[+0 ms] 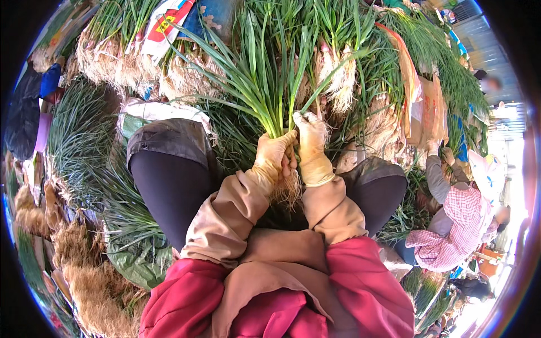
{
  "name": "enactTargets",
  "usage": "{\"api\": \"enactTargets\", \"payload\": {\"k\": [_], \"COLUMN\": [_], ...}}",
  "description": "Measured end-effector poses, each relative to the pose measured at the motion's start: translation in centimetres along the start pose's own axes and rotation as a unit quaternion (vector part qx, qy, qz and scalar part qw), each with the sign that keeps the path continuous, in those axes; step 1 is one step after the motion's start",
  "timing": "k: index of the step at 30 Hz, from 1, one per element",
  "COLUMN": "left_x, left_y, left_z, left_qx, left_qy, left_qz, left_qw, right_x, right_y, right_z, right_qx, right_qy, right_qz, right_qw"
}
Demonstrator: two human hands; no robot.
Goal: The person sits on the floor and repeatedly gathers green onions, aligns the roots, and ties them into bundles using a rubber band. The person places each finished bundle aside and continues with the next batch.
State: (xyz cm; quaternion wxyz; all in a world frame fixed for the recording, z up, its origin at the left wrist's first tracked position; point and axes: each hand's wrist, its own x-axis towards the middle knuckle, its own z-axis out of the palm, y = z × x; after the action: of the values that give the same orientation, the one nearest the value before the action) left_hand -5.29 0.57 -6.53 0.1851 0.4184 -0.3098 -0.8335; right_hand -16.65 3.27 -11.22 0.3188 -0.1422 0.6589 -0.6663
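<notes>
My left hand (274, 154), in a pale yellow rubber glove, is closed around a bunch of green garlic (275, 114). The long flat leaves fan up and away from me, and the stringy roots (288, 190) hang below the fist. Close beside it, my right hand (312, 135), gloved the same way, pinches a green stalk between thumb and fingers. A few fine roots show at its outer edge. Its fingers partly hide where that stalk meets the bunch. Both hands are between my bent knees, above loose green leaves (236, 148).
Rooted bundles (338, 76) line the far side, with more leafy piles (84, 139) at left. Brown root masses (93, 270) lie lower left beside a green plastic sack (139, 262). At right, a person in a checked top (452, 228) reaches into plants near a brown carton (429, 110).
</notes>
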Motion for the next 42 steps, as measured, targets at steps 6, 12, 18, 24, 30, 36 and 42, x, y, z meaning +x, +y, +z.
{"api": "enactTargets", "payload": {"k": [6,12,18,24,30,36,42], "left_x": [1.4,2.6,-0.2,0.6,2.6,2.6,2.7], "left_y": [-1.5,-2.5,-2.2,-0.5,-2.7,-2.6,-3.0], "left_z": [-0.8,-2.1,-0.6,-0.4,-1.6,-0.2,-0.9], "left_qx": [-0.089,-0.133,-0.237,-0.28,-0.166,-0.167,-0.153], "left_qy": [-0.053,-0.038,-0.151,-0.035,-0.073,-0.06,-0.054], "left_qz": [0.018,0.006,0.007,0.025,0.012,0.09,0.039], "left_qw": [0.994,0.99,0.96,0.959,0.983,0.98,0.986], "right_x": [0.8,0.6,2.8,0.0,0.4,-3.0,1.4], "right_y": [1.0,1.1,1.9,-6.2,-4.7,-6.4,-1.4], "right_z": [0.3,1.2,-2.2,-1.9,-4.0,-4.8,-2.9], "right_qx": [0.134,0.152,0.078,-0.583,-0.671,-0.426,-0.175], "right_qy": [-0.007,-0.024,0.005,-0.027,-0.051,-0.173,-0.19], "right_qz": [0.101,0.146,0.142,-0.083,-0.06,-0.001,-0.052], "right_qw": [0.986,0.977,0.987,0.808,0.737,0.888,0.965]}}
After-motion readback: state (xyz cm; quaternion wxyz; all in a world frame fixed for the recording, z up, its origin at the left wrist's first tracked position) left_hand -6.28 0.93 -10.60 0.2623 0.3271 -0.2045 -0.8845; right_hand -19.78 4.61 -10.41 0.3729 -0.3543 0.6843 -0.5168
